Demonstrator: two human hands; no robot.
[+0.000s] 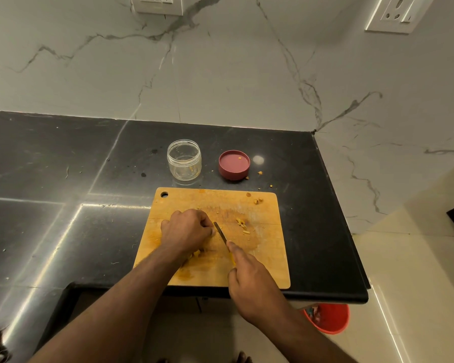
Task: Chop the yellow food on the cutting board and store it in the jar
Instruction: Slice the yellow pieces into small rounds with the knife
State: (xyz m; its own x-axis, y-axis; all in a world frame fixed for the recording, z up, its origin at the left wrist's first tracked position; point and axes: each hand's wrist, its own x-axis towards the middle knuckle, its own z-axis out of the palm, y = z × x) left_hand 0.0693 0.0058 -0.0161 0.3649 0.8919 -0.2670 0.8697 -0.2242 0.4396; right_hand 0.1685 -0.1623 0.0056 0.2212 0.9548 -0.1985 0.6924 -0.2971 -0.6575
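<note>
The knife (222,235) points far-left; right hand (249,279) grips its handle, left hand (186,229) curls over yellow food (196,253) on the board (268,260).

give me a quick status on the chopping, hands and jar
Left hand holds yellow food on the cutting board; right hand grips the knife, mid-cut. Jar open, nearly empty, lid beside it. Nothing in the way.

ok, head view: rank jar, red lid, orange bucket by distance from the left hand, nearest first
1. Jar: on the counter, just past the board's far edge, straight beyond the left hand.
2. Red lid: beside the jar, off to the right.
3. Orange bucket: on the floor, below the counter's right end.
</note>
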